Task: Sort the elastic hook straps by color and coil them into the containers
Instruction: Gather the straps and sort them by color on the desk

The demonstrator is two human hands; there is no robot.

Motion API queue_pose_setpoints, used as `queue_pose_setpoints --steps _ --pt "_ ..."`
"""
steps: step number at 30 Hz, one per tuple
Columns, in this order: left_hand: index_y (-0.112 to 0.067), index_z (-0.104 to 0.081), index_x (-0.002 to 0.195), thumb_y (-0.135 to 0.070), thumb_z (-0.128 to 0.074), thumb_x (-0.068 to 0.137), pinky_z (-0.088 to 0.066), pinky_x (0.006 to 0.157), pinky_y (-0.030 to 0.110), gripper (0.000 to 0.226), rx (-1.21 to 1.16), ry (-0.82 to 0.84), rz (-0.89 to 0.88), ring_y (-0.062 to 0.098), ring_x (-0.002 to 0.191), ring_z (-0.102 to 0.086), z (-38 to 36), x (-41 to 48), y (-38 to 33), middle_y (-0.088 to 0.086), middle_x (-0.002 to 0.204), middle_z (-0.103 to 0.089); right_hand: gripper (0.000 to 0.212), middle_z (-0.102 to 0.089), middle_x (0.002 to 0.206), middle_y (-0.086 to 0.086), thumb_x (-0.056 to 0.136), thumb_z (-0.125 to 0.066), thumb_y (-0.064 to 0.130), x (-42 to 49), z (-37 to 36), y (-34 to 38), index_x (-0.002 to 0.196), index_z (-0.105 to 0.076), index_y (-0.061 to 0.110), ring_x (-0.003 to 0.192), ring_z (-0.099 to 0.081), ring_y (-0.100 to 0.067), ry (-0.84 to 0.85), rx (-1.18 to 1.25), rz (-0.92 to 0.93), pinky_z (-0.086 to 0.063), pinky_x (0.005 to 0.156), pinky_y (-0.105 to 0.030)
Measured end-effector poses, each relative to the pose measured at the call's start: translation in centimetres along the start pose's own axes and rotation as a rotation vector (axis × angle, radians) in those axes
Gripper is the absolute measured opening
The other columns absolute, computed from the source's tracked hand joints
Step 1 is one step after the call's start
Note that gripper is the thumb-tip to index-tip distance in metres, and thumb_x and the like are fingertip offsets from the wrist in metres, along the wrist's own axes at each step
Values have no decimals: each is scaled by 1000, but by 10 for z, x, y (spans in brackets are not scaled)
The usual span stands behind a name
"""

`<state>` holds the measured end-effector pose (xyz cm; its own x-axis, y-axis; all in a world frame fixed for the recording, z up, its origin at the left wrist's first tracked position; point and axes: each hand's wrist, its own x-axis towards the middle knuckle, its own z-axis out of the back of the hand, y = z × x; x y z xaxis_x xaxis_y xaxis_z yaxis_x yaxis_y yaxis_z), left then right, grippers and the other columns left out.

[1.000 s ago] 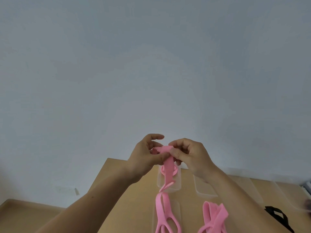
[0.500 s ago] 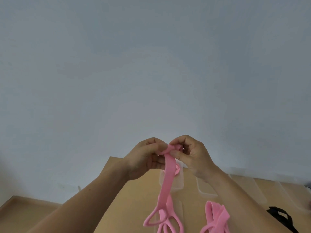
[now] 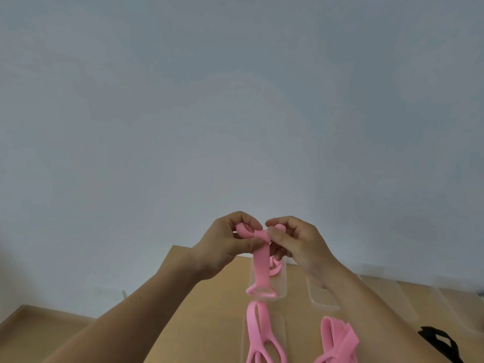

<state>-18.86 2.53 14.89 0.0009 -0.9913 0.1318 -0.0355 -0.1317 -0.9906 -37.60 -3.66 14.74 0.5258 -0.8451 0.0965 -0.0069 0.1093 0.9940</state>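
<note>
Pinching the top end of a pink strap [image 3: 262, 268], left hand [image 3: 227, 244] and right hand [image 3: 296, 242] both curl fingers round it above the wooden table [image 3: 204, 310]. Its looped end dangles over a clear container [image 3: 284, 286] holding a pink coil [image 3: 275, 268]. Two more pink straps [image 3: 258, 334] lie nearer; black strap [image 3: 440, 341] far right.

1. Clear container [image 3: 284, 289]: transparent, rectangular, open-topped.
2. Coiled pink strap [image 3: 275, 268]: inside the clear container, at its far end.
3. Raised pink strap [image 3: 262, 265]: upper end rolled; band hangs over the clear container, with the hook loop above its near rim.
4. Flat pink strap [image 3: 258, 334]: lies lengthwise, just nearer than the clear container.
5. Folded pink strap [image 3: 337, 339]: nearer and to the right.
6. Black strap [image 3: 437, 341]: well apart, to the right.
</note>
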Motion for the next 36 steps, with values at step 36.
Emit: queue_pose_setpoints --steps 36 --pt "-4 -64 101 -3 -72 87 -59 81 43 17 116 -68 -1 33 85 -73 -10 -3 6 20 93 -73 22 -73 79 -5 83 -72 46 -4 -4 -6 91 -70 25 65 -67 -22 -43 -202 51 -57 69 -42"
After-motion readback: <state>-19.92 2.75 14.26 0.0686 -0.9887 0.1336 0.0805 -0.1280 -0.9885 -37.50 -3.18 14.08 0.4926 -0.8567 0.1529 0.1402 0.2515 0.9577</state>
